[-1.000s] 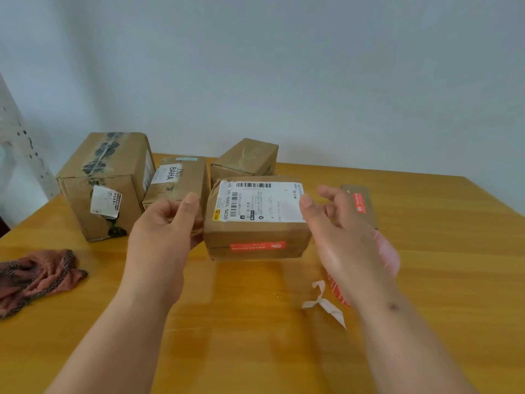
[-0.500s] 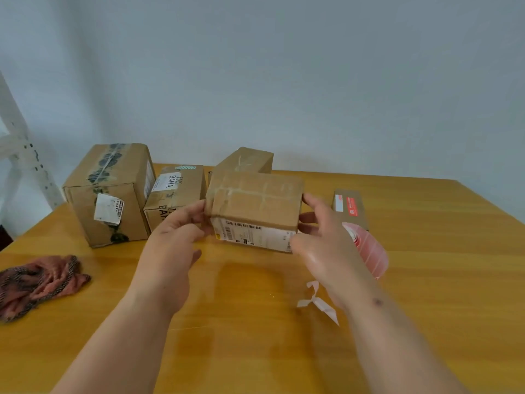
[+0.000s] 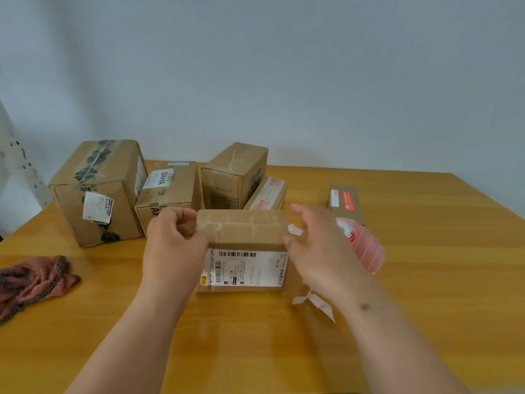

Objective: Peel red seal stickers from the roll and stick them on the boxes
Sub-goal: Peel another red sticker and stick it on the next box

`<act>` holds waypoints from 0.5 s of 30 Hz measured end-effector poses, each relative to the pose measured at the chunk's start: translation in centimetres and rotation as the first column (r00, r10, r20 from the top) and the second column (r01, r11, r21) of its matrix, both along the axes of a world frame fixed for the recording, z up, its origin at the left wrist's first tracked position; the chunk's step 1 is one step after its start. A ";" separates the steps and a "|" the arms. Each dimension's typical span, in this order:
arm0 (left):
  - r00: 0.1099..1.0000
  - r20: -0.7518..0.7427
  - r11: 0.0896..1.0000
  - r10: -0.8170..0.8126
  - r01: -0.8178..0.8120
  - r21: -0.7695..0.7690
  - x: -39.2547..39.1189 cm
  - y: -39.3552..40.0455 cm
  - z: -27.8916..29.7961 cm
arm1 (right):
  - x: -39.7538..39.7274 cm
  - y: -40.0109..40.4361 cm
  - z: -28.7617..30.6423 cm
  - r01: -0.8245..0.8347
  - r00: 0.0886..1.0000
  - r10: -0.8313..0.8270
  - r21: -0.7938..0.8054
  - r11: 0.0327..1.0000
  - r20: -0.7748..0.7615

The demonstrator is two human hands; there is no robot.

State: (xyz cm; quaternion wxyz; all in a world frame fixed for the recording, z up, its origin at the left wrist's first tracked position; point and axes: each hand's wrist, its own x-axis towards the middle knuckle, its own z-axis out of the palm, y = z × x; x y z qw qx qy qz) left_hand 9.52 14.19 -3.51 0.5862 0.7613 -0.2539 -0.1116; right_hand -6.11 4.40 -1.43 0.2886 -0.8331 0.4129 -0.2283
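1. We see our left hand (image 3: 173, 245) gripping the labelled box (image 3: 244, 248) at mid-table (image 3: 426, 280).
2. Our blurred right hand (image 3: 315, 245) hides the box's side; its grip is unclear.
3. The sticker roll (image 3: 360, 243) sits half-hidden behind it.

Centre: the brown cardboard box (image 3: 241, 251) I am handling, resting on the counter (image 3: 426, 294), its white shipping label with barcode facing me and a taped seam running across its top. My left hand (image 3: 173, 245) grips its left end; my right hand (image 3: 315, 251) is at its right end, fingers loosely spread. Just right of that hand lies the roll of red seal stickers (image 3: 360, 243), on its side, partly hidden. Behind, near the wall: four more brown boxes (image 3: 99, 191), close together. Far right: a flat box (image 3: 346, 203) bearing a red seal.
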 end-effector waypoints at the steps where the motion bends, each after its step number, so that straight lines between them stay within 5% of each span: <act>1: 0.998 0.066 1.000 0.002 -0.002 0.002 -0.3 0.0 0.2 | -0.4 -0.3 0.3 0.066 0.998 -0.065 -0.053 0.996 0.019; 7: 0.926 0.369 0.996 -0.084 0.085 0.014 -2.6 -0.5 1.5 | -4.1 -2.4 0.5 0.217 0.969 -0.236 -0.190 0.957 -0.079; 15: 0.887 0.420 0.979 -0.191 0.203 0.016 -5.8 -1.7 0.7 | -8.3 -2.7 -1.1 0.130 0.898 -0.209 -0.220 0.967 -0.386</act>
